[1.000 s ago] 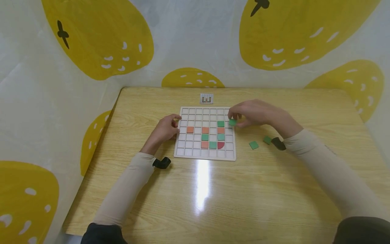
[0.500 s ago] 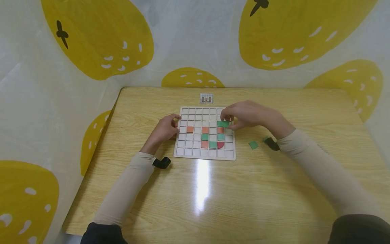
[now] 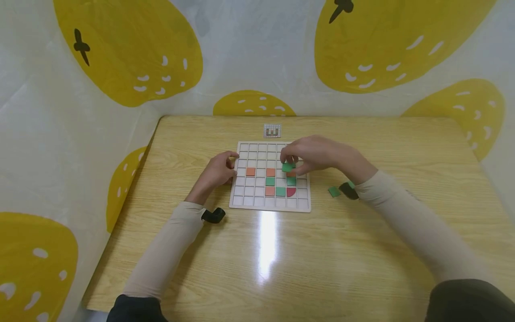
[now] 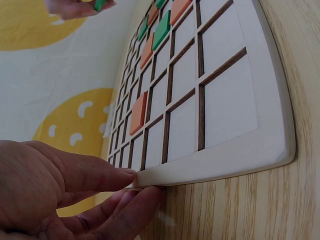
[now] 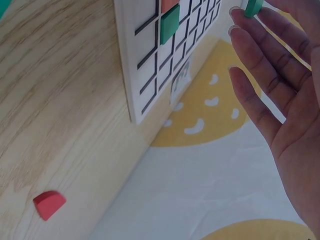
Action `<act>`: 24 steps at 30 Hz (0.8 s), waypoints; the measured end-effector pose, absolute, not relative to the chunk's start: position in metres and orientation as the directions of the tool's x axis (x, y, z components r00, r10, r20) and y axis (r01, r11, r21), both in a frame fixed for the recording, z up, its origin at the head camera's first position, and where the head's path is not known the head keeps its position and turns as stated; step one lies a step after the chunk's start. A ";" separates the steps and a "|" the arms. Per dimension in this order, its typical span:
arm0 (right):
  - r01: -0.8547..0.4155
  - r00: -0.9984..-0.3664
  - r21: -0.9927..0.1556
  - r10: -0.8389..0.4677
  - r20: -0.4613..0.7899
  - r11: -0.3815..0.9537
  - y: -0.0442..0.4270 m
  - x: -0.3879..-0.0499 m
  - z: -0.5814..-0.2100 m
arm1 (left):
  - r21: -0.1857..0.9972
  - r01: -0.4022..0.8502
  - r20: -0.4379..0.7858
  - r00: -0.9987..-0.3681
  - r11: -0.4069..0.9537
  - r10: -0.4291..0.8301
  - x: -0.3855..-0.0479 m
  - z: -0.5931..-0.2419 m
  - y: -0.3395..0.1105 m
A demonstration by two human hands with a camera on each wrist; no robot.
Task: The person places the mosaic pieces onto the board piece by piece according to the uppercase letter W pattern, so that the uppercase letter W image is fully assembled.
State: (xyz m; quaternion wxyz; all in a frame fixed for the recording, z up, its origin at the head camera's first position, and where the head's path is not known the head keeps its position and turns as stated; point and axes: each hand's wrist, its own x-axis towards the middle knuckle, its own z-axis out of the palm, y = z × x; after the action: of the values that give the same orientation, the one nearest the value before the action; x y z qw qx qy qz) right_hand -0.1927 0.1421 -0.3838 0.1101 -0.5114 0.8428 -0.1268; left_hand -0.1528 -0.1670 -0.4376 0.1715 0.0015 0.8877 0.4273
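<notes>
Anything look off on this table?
Nothing looks damaged. Mildly odd: the red piece on the board has a rounded edge among square tiles. Also, a loose red wedge lies off the board, in the right wrist view.

From above, the head camera faces forward and down; both nearer, tilted wrist views share its central grid board (image 3: 260, 181).

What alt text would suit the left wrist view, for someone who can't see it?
A person's left grip touches the edge of a white grid board set with orange tiles and green tiles on a wood-grain table. At upper left, the right grip holds another green tile in front of a yellow-patterned backdrop.
</notes>
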 end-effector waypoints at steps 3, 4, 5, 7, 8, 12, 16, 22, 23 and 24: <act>-0.837 -0.445 -0.323 -0.893 -0.067 0.441 0.138 -0.193 -0.384 | 0.761 -0.152 -0.309 -0.940 0.631 0.146 -0.153 -0.438 -0.167; -0.834 -0.446 -0.327 -0.892 -0.078 0.445 0.136 -0.193 -0.384 | 0.761 -0.154 -0.311 -0.939 0.630 0.145 -0.153 -0.438 -0.168; -0.832 -0.445 -0.330 -0.891 -0.086 0.447 0.135 -0.192 -0.384 | 0.761 -0.157 -0.312 -0.939 0.630 0.143 -0.153 -0.438 -0.168; -0.834 -0.439 -0.331 -0.894 -0.088 0.442 0.132 -0.192 -0.384 | 0.761 -0.157 -0.312 -0.939 0.629 0.143 -0.153 -0.439 -0.168; -0.836 -0.434 -0.333 -0.897 -0.085 0.436 0.131 -0.192 -0.384 | 0.761 -0.157 -0.312 -0.939 0.629 0.143 -0.153 -0.438 -0.168; -0.848 -0.420 -0.327 -0.905 -0.066 0.418 0.127 -0.190 -0.385 | 0.763 -0.151 -0.307 -0.940 0.629 0.147 -0.153 -0.438 -0.168; -0.854 -0.407 -0.320 -0.910 -0.079 0.410 0.122 -0.189 -0.386 | 0.764 -0.149 -0.305 -0.941 0.627 0.149 -0.153 -0.438 -0.168; -0.851 -0.398 -0.331 -0.912 -0.101 0.407 0.114 -0.189 -0.392 | 0.767 -0.148 -0.305 -0.940 0.625 0.152 -0.153 -0.438 -0.167; -0.847 -0.402 -0.335 -0.910 -0.103 0.412 0.113 -0.189 -0.393 | 0.767 -0.148 -0.305 -0.940 0.625 0.152 -0.153 -0.438 -0.167; -0.846 -0.403 -0.337 -0.909 -0.105 0.414 0.112 -0.188 -0.394 | 0.766 -0.148 -0.305 -0.940 0.625 0.152 -0.153 -0.438 -0.167</act>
State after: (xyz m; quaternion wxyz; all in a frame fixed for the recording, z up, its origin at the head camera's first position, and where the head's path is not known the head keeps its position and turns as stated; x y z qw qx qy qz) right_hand -0.1884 0.1117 -0.3938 0.1370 -0.5290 0.8295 -0.1157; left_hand -0.1530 -0.1667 -0.4383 0.1729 0.0011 0.8847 0.4328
